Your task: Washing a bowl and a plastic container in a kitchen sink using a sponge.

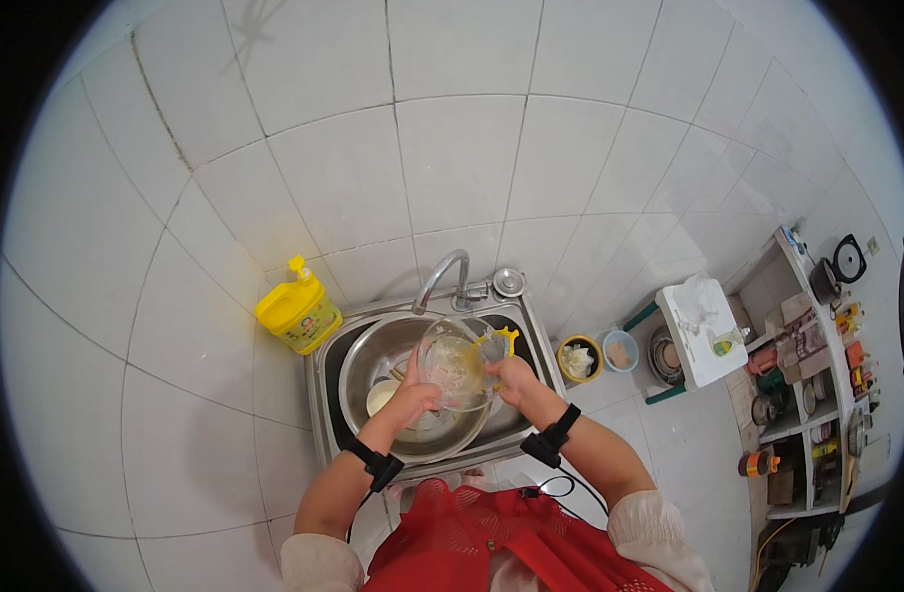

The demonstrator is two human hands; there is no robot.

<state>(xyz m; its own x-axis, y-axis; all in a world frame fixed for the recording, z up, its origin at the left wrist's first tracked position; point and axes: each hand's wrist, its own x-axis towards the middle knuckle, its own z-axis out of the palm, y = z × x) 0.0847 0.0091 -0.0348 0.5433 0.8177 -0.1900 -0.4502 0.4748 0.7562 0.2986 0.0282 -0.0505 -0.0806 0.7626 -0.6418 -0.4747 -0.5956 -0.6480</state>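
Observation:
Both my hands hold a clear glass bowl over a large stainless steel basin in the sink. My left hand (415, 396) grips the near left rim of the glass bowl (452, 362), and my right hand (511, 377) grips its right side. Some cloudy, pale matter shows in the bowl. In the steel basin (367, 351) a white bowl (380, 397) lies partly under my left hand, with chopsticks or similar sticks beside it. A yellow-rimmed strainer or drain basket (509, 340) is just behind my right hand; how it is supported is unclear.
A curved faucet (443, 270) rises behind the steel sink (422, 468). A yellow detergent jug (300, 311) stands at the back left corner. A round metal strainer (509, 283) sits by the faucet. On the right are two small bins (580, 359), a white stool (707, 333) and shelves (829, 414).

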